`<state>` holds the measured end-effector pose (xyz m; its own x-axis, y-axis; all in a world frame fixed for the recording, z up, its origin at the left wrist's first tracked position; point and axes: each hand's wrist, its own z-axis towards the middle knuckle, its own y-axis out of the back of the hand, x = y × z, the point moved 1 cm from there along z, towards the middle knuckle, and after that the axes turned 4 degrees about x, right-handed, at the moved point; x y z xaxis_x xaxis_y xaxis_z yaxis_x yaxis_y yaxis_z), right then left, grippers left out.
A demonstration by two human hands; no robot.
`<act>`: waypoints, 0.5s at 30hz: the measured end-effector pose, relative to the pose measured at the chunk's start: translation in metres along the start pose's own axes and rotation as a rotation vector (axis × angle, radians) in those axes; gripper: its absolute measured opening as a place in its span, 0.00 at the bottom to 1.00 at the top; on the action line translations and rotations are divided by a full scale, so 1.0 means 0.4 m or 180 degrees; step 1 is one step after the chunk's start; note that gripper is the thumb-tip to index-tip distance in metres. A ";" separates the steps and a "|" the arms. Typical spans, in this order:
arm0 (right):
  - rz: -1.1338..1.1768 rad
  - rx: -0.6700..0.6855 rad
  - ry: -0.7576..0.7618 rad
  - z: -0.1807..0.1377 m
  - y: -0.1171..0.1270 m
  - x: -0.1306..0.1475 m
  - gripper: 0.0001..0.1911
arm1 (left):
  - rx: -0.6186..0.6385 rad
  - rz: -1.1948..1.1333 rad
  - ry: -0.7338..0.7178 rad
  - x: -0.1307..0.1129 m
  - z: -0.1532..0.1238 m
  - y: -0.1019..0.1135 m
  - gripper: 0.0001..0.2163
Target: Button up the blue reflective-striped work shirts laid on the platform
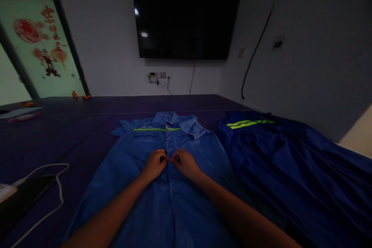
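Note:
A blue short-sleeved work shirt (130, 174) with a yellow-green stripe across the chest lies face up in front of me, collar pointing away. My left hand (157, 164) pinches the left side of its front placket between thumb and fingers. Opposite it, almost touching, my right hand (183, 162) pinches the right side of the same placket. Whatever small part sits between the fingertips is too tiny and dim to make out. Below the hands, a round button (174, 190) shows on the placket.
A darker blue garment (276, 155) with a yellow-green band lies to the right. On the left are a white cable (61, 190), a white plug-like block (7, 192) and a dark flat object (31, 197). Small orange items (86, 97) lie near the door; a television (186, 21) hangs on the wall.

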<state>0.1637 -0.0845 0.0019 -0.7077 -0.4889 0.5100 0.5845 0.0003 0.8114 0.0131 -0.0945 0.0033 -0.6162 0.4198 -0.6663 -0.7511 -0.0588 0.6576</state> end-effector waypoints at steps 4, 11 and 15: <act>-0.0056 0.0039 0.0102 0.002 0.002 0.000 0.05 | -0.0021 0.0178 0.0004 -0.004 -0.001 -0.003 0.06; -0.0108 -0.0152 0.0128 0.002 0.008 0.002 0.05 | -0.0087 0.0249 -0.0020 -0.001 0.000 -0.004 0.08; -0.0133 -0.0166 0.0010 -0.001 0.010 0.002 0.07 | -0.0050 0.0197 -0.0023 -0.001 0.001 -0.001 0.07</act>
<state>0.1657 -0.0851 0.0054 -0.7307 -0.4904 0.4751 0.5745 -0.0656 0.8159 0.0138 -0.0943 0.0032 -0.6599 0.4215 -0.6220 -0.7153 -0.0991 0.6918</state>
